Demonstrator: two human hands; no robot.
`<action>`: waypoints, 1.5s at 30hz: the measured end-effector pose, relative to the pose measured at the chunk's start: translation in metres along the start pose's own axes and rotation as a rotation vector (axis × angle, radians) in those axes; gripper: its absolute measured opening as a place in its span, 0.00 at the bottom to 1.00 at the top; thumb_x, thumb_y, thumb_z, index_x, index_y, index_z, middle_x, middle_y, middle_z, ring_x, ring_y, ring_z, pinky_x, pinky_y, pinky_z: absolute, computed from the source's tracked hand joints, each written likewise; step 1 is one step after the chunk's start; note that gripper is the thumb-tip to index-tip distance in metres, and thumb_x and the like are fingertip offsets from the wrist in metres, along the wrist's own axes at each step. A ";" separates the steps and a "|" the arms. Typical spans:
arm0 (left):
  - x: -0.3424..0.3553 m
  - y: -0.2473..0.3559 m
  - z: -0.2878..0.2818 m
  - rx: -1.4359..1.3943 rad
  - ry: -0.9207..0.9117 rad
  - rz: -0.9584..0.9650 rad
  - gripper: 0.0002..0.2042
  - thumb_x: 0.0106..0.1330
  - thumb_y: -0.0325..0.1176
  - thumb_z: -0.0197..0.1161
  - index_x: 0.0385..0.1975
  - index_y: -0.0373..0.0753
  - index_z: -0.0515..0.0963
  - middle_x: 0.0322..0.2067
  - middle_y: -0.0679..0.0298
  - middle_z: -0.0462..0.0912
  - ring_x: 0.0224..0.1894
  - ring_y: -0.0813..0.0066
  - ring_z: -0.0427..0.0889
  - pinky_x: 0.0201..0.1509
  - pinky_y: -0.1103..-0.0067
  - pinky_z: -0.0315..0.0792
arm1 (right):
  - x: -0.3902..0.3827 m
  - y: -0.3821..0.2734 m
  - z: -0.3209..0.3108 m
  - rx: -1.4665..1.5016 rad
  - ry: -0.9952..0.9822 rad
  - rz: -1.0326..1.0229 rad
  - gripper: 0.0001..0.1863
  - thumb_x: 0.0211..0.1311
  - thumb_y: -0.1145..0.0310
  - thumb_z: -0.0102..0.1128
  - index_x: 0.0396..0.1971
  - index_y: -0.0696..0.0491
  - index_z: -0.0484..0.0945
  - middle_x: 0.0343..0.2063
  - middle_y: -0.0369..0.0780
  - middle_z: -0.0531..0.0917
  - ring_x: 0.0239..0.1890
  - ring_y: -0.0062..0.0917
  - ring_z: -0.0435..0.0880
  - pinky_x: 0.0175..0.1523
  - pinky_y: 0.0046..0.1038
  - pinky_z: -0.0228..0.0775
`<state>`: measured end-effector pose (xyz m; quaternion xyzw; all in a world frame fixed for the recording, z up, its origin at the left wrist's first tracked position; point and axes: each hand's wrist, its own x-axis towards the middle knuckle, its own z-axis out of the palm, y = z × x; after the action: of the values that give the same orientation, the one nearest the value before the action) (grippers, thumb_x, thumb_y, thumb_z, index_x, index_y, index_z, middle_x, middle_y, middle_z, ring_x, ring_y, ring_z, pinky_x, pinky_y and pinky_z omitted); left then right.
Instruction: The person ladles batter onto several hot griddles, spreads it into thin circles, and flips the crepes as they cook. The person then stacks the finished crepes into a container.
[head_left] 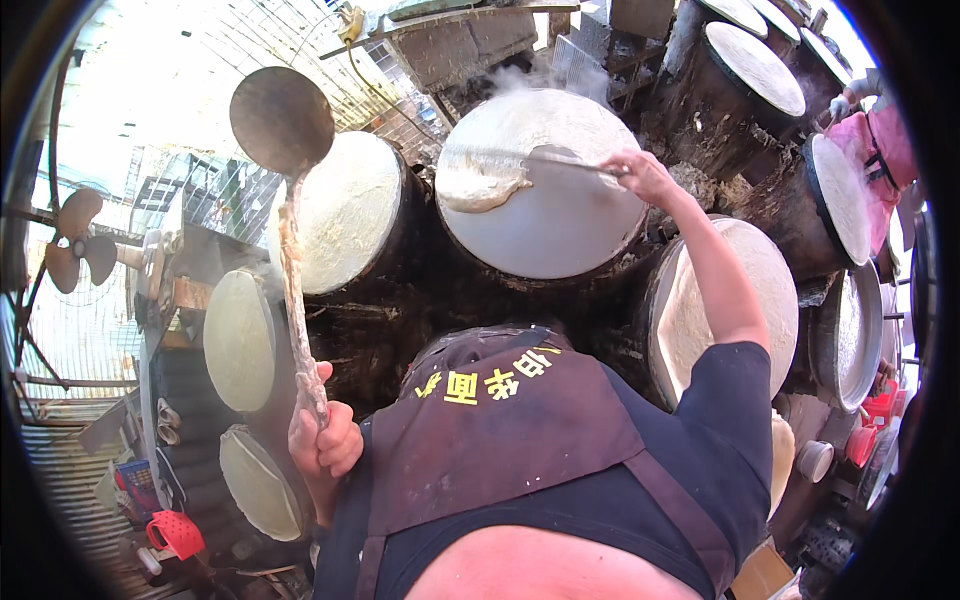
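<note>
My left hand [325,437] grips the batter-crusted handle of a long ladle [281,119], held upright, its dark round head high at the left. My right hand [638,172] is closed on the end of a long thin blade [560,160] that reaches across the central round griddle [570,240]. A pale, folded mass of batter or dough [480,187] lies on that griddle's left part, by the blade; the lower right of its surface shows smooth grey. Steam rises behind it. Beside it stand griddles with pale sheets on them, one at left [335,220] and one at right [740,290].
More drum-mounted griddles [755,70] line the back and right. A fan [80,243] is at the left, above a red plastic item [178,532] lower down. Another person in pink [860,170] works at the far right. A cable hangs at the back.
</note>
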<state>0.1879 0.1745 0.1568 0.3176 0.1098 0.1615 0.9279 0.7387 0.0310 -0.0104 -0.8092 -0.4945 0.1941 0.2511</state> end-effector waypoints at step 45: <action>0.014 0.115 -0.115 -0.115 -0.322 -0.348 0.33 0.73 0.43 0.48 0.71 0.46 0.39 0.15 0.73 0.58 0.08 0.92 0.53 0.06 0.90 0.56 | -0.155 -0.247 0.240 0.860 0.376 0.677 0.28 0.65 0.72 0.50 0.66 0.42 0.63 0.22 0.35 0.76 0.15 0.14 0.71 0.18 0.20 0.68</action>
<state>0.1387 0.3291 0.1386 0.2622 0.0039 -0.0475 0.9638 0.3624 0.0385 -0.0437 -0.7681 -0.0314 0.3001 0.5648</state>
